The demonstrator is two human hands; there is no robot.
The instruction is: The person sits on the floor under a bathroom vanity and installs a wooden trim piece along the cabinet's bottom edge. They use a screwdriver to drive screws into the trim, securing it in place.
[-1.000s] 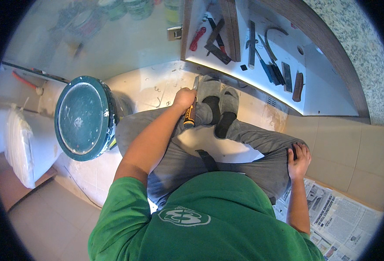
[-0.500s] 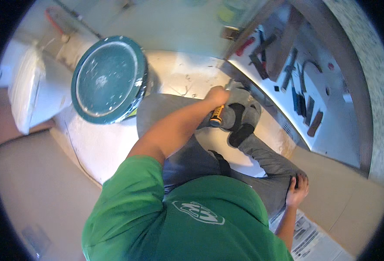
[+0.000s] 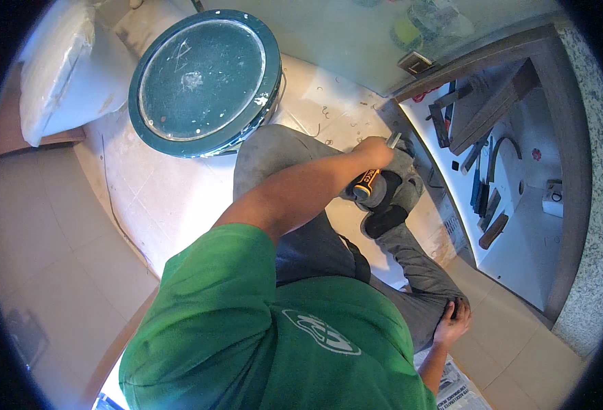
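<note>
My left hand is closed around a chisel with a black and orange handle. The handle's end sticks out below the fist, and a short length of flat metal shows above it. That hand is over my crossed lower legs, close to the lower edge of a cabinet frame; what the metal tip touches is hidden. My right hand lies on the knee of my grey trousers, fingers spread, holding nothing.
A large bucket with a paint-spotted dark green lid stands at my left, beside a plastic-wrapped white object. Curled shavings litter the pale floor covering. Several hand tools lie inside the open cabinet. Newspaper is near my right side.
The whole view has shifted, so the bucket and cabinet appear in different places. My left hand keeps its grip on the chisel near the cabinet edge, and my right hand stays on the knee.
</note>
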